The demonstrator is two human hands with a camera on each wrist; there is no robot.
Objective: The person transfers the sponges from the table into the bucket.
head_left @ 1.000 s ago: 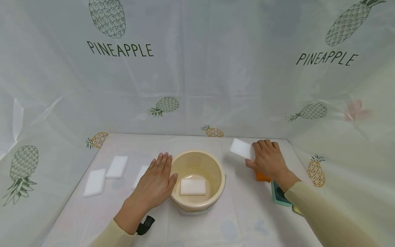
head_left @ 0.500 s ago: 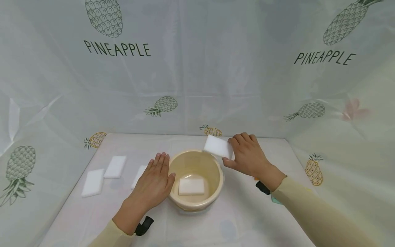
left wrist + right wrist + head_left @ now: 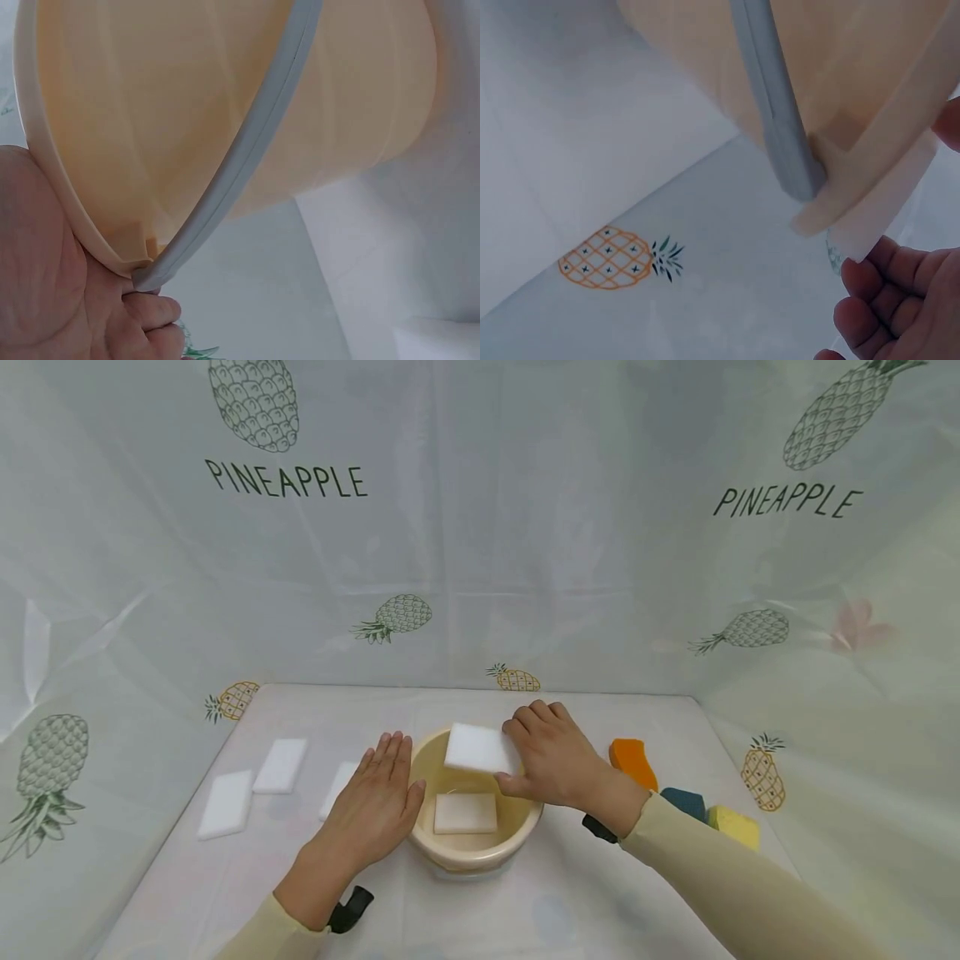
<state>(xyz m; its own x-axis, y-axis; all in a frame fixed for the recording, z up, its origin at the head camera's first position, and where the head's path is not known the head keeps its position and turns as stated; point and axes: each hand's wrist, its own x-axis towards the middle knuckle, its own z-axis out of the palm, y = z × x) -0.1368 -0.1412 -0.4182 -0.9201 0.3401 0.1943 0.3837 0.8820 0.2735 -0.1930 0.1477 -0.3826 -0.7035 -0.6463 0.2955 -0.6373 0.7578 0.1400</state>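
My right hand [image 3: 558, 760] pinches a white sponge block [image 3: 480, 748] between thumb and fingers, above the far right part of a cream bucket's opening. In the right wrist view, part of the white sponge [image 3: 889, 199] shows by the bucket rim. Another white sponge block [image 3: 465, 813] lies flat at the bottom of the bucket [image 3: 468, 860]. My left hand [image 3: 367, 806], its fingers straight, rests against the bucket's left rim. The left wrist view has its palm [image 3: 45, 262] beside the rim, near the end of the grey handle [image 3: 240, 157].
Left on the table [image 3: 405, 910] lie white sponge blocks [image 3: 227, 805], one of them partly behind my left hand. To the right sit an orange sponge [image 3: 632, 762], a dark blue one [image 3: 684, 803] and a yellow one [image 3: 733, 827], close to my right sleeve. A pineapple-print sheet [image 3: 480, 527] stands behind.
My right hand has carried the white sponge leftward from beside the orange sponge to over the bucket. The coloured sponges at right are now less covered. My left hand stays at the rim.
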